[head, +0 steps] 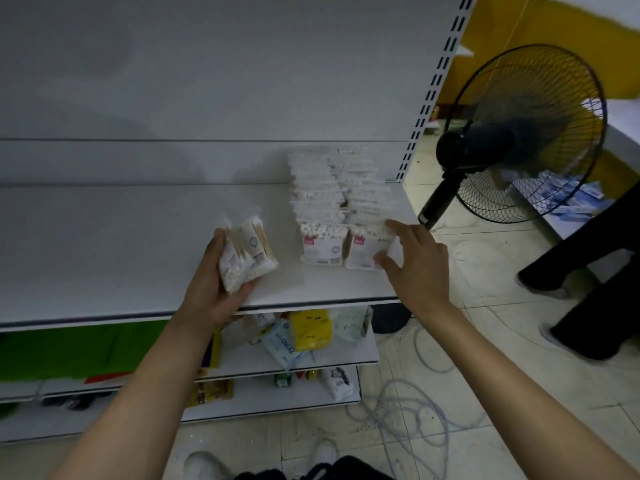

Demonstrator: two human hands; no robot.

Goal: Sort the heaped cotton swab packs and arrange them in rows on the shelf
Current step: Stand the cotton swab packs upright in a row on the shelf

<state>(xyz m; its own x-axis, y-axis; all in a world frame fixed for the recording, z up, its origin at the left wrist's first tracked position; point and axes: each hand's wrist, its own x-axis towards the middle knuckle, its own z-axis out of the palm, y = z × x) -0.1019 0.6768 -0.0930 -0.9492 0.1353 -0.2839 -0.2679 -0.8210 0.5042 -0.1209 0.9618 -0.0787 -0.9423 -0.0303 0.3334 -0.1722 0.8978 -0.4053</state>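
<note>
Packs: clear plastic packs of white cotton swabs (341, 209) stand in two rows at the right end of the white metal shelf (121, 237).
Left: your left hand (214, 285) curls its fingers round a few loose packs (246, 252), just left of the rows.
Right: your right hand (415, 261) spreads its fingers, touching the right row's front pack.
Beside: a black pedestal fan (523, 133) stands to the right of the shelf.

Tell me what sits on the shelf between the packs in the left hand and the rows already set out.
Nothing: the head view shows only bare white shelf between the held packs and the rows.
</note>
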